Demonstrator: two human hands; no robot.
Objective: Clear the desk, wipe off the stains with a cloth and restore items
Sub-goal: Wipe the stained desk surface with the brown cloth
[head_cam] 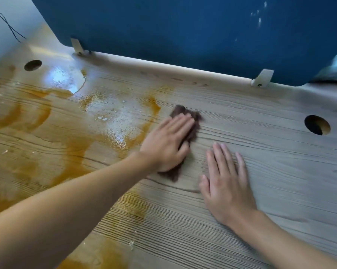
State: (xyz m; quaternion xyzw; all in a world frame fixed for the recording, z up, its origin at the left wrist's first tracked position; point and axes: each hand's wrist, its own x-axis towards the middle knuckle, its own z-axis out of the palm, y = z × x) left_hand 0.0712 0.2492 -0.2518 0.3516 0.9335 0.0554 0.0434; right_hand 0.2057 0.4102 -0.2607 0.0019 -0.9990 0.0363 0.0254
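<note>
Head view: orange-stained wet wooden desk below blue divider panel.

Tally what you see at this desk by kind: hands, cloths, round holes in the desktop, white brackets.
Hands: 2, left hand and right hand
Cloths: 1, brown cloth
Round holes: 2
White brackets: 2
Total: 7
</note>
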